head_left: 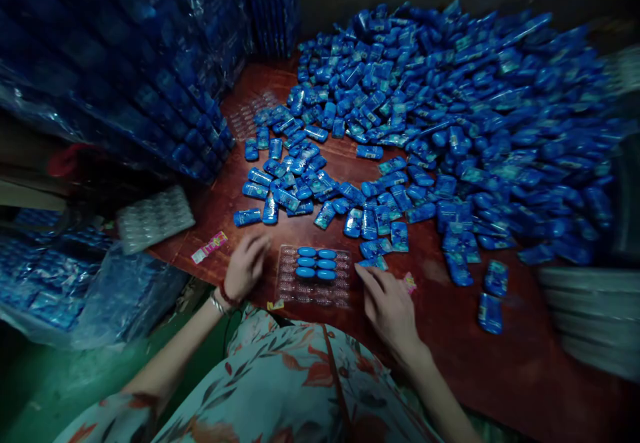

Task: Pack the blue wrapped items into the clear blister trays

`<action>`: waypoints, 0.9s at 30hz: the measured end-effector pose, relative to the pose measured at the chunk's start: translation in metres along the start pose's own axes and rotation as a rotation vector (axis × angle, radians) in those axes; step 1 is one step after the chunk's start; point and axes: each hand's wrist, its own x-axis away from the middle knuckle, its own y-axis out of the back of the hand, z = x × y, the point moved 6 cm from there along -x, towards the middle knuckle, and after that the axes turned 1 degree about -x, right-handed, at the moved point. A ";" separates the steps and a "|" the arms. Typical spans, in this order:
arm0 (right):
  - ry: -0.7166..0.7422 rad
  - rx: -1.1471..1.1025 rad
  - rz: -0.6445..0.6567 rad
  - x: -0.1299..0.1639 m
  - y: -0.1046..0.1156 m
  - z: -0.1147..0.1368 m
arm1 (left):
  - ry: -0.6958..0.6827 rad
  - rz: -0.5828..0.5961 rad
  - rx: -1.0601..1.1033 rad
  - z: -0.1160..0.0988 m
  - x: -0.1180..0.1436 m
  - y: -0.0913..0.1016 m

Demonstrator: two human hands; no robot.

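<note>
A clear plastic tray (pixel 313 294) with moulded hollows lies flat on the table in front of me. Several glossy blue oval pieces (pixel 326 264) sit in its middle hollows, in two columns. To the tray's left is my left hand (pixel 247 266), its fingers loosely bent and apart, with nothing visible in them. My right hand (pixel 393 303) rests by the tray's right side, fingers stretched forward and apart. Its fingertips are close to a small blue wrapped packet (pixel 374 250); whether they touch it I cannot tell.
A large heap of blue packets (pixel 450 96) covers the back and right of the reddish table (pixel 430 350). Stacked filled trays (pixel 150 96) in plastic wrap stand at left. Clear tray stacks (pixel 156 220) lie at the left edge and grey-white ones (pixel 590 316) at right.
</note>
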 end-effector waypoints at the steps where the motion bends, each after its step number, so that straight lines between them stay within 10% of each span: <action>1: -0.025 0.070 0.090 0.000 -0.005 -0.008 | 0.084 0.002 -0.066 0.015 -0.007 0.000; 5: -0.045 0.266 0.354 -0.008 -0.025 -0.027 | 0.260 0.262 -0.429 0.061 -0.032 -0.010; 10: -0.038 0.078 0.208 -0.007 -0.015 -0.028 | 0.254 0.378 -0.580 0.065 -0.023 -0.013; 18: 0.176 -0.519 -0.083 0.019 -0.001 0.032 | 0.277 -0.047 -0.092 0.009 0.048 0.008; 27: 0.242 -0.302 -0.068 0.007 -0.017 0.050 | -0.003 0.102 0.191 -0.056 0.061 -0.012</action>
